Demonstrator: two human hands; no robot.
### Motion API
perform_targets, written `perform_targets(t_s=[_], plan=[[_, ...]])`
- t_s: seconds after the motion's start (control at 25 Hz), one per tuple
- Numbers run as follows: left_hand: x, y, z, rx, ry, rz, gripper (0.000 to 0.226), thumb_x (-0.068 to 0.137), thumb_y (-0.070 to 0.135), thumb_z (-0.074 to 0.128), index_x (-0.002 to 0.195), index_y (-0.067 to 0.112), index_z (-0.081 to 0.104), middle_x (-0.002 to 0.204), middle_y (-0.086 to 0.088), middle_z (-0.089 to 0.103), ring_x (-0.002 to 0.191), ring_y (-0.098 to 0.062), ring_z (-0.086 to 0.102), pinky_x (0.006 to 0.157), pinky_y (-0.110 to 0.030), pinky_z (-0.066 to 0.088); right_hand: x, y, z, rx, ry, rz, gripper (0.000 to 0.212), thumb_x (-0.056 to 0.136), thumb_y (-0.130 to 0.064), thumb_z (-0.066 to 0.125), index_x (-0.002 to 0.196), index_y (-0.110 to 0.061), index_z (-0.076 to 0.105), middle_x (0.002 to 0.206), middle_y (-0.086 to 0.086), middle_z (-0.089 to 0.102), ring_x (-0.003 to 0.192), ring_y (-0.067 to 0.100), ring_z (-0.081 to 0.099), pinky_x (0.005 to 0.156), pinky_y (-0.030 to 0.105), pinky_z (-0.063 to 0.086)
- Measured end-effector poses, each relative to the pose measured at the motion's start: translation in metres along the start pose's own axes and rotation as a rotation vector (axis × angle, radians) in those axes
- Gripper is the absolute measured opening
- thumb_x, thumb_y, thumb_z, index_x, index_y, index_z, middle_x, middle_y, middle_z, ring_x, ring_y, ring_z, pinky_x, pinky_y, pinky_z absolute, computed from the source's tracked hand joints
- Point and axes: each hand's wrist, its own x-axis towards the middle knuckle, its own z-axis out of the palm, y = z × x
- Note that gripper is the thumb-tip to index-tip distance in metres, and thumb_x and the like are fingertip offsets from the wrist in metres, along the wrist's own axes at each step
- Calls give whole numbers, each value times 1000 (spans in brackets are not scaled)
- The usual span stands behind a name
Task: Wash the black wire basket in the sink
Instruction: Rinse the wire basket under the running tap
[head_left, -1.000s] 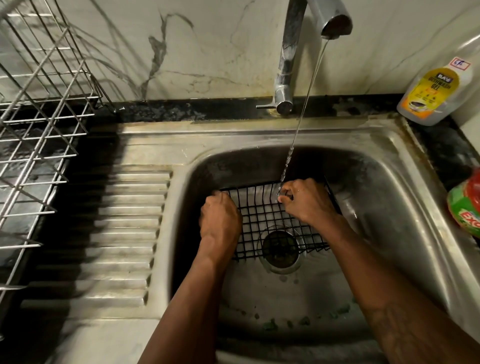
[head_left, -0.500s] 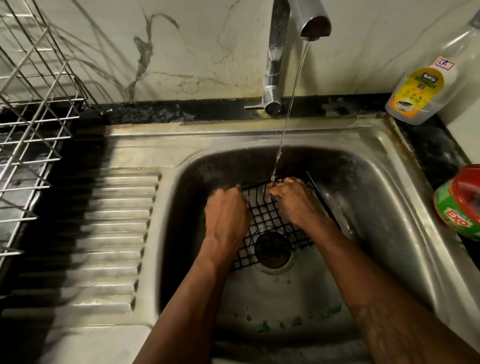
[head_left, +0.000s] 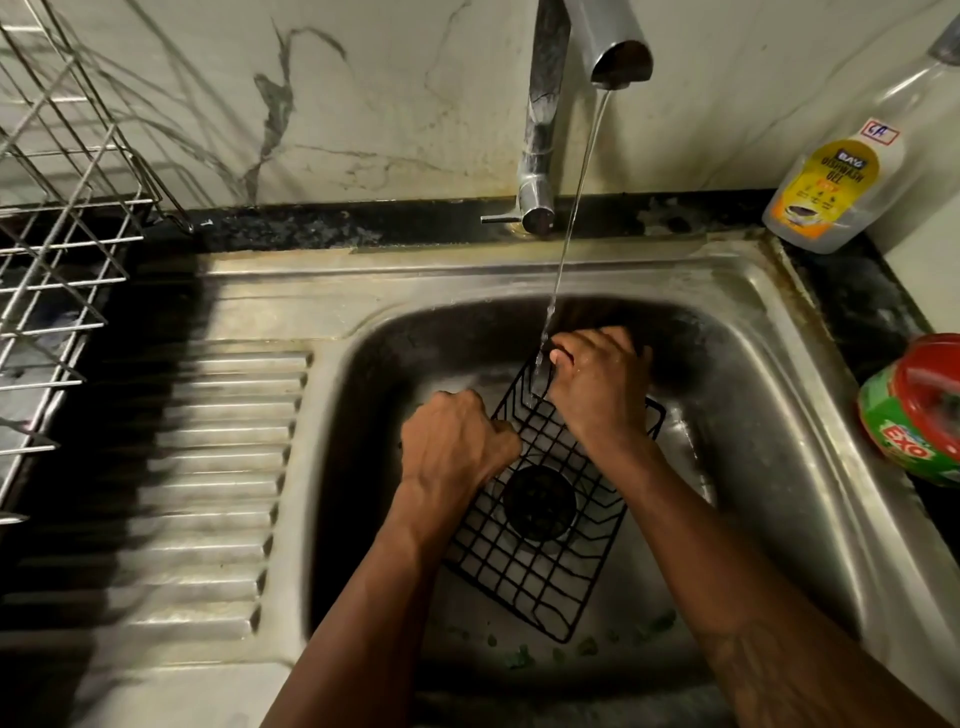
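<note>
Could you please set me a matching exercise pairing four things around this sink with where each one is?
Things:
1. black wire basket
2. dishwash gel bottle
3. green Exo tub
4. steel dish rack

Places:
A. far left, beside the draining board
B. right edge of the view, red lid on top
C. in the sink, under the running water
D. back right corner, yellow label

Pairs: 1-C, 2-D, 3-B, 4-A
</note>
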Motion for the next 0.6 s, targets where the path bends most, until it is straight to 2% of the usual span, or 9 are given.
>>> perform_targets(t_s=[0.08,0.16,0.24,0.28,0.36,0.44,0.52,0.6], plan=[[0,3,3,38,36,1,54,90,63,52,60,19,48,59,3,51,48,-12,44,47,-25,30,1,1,8,2,-114,1,33,99,-19,55,129,-25,66,108,-1,72,93,16,61,79,33,50],[2,5,4,52,106,13,55,93,69,48,75,18,60,70,0,61,55,-16,53,53,-27,39,2,-3,13,30,-173,-128,35,99,-15,56,131,-25,65,110,1,73,94,20,66,73,29,52],[5,4,7,-12,124,40,35,96,53,56,97,20,68,89,-5,68,73,-26,64,62,-33,48,2,-12,15,85,-229,-256,34,100,-17,57,132,-25,65,114,2,73,105,24,64,83,35,52],[5,4,7,-38,100,46,25,95,41,60,99,19,68,91,-7,68,80,-29,66,67,-36,52,2,-14,16,80,-254,-296,36,101,-19,56,135,-27,62,119,2,72,111,24,62,89,38,50],[6,2,8,-70,60,44,12,89,25,64,84,15,66,83,-6,64,79,-29,66,69,-36,56,2,-14,13,57,-312,-325,43,101,-18,53,141,-35,56,127,-3,69,115,21,61,94,41,49],[6,5,8,-110,18,21,16,84,21,69,73,13,60,78,-5,63,73,-25,64,68,-38,60,4,-2,1,87,-339,-293,39,103,-18,52,135,-36,60,123,-1,71,103,22,68,86,36,55],[7,4,9,-144,-18,-3,15,83,19,71,74,12,61,78,-6,63,70,-22,63,66,-40,62,8,19,-13,122,-407,-183,33,103,-16,52,129,-32,66,118,4,73,94,20,69,79,29,55],[8,3,12,-172,-18,-8,15,80,15,70,71,9,60,75,-9,63,66,-25,63,62,-41,61,8,37,-19,159,-458,-37,41,99,-4,54,130,-27,66,119,8,71,91,17,66,78,28,55]])
